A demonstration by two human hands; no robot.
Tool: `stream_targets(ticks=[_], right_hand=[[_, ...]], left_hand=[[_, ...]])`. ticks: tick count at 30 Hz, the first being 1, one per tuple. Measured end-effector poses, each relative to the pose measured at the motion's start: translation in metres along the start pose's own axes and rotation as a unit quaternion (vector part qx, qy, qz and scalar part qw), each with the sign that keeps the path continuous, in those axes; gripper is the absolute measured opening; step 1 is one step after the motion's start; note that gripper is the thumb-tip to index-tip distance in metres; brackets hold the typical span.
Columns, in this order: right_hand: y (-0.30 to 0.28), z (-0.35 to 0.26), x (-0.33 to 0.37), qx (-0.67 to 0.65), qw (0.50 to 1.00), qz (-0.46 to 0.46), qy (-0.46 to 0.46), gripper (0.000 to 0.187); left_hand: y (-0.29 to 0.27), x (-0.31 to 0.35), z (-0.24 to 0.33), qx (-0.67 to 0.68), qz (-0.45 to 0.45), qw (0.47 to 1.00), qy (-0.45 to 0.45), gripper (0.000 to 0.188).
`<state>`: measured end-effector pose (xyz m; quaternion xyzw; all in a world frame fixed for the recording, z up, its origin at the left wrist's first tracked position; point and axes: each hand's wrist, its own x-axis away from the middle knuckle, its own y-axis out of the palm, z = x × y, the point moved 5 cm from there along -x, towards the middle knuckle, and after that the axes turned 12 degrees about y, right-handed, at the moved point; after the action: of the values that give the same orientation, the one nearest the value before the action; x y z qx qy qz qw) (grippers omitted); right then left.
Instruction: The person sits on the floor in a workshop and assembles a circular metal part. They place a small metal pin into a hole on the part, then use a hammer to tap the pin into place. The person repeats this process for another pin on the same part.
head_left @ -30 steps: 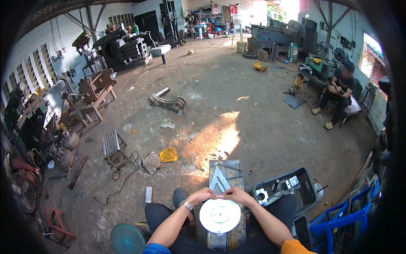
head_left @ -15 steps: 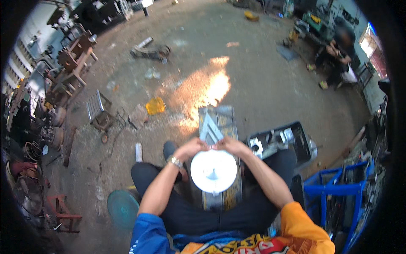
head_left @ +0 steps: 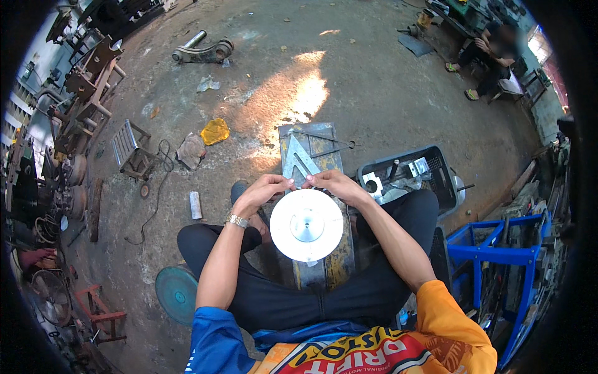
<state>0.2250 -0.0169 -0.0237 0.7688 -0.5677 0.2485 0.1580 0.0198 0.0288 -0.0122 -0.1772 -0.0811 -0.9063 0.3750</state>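
Observation:
A shiny round metal disc with a raised stepped hub lies in front of me on a narrow, worn wooden bench between my legs. At its far edge my left hand and my right hand come close together, thumbs and fingertips pinched. Whatever is between the fingertips is too small to make out. Just beyond them lies a triangular metal set square with a cut-out middle. A thin pair of metal dividers rests on the bench's far end.
At right stands a black crate of metal parts, with a blue metal frame nearer. A slatted stool, yellow plastic piece, spray can and green disc are at left. A person sits far right.
My view has tilted and shifted, so the bench shows higher. My hands remain at the disc's far edge, fingertips slightly farther apart. The disc's hub now faces up more plainly.

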Motion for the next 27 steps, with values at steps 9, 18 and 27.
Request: stream_targets(ticks=[9, 18, 27], right_hand=[[0.009, -0.011, 0.004, 0.097, 0.995, 0.005, -0.016, 0.043], [0.011, -0.010, 0.003, 0.016, 1.000, -0.008, 0.000, 0.028], [0.011, -0.008, 0.005, 0.023, 1.000, 0.000, -0.013, 0.035]], left_hand=[[0.012, 0.000, 0.009, -0.104, -0.006, 0.993, 0.049, 0.029], [0.012, -0.008, 0.000, -0.018, -0.022, 0.999, 0.030, 0.019], [0.010, -0.007, -0.004, -0.010, 0.011, 0.999, 0.037, 0.027]])
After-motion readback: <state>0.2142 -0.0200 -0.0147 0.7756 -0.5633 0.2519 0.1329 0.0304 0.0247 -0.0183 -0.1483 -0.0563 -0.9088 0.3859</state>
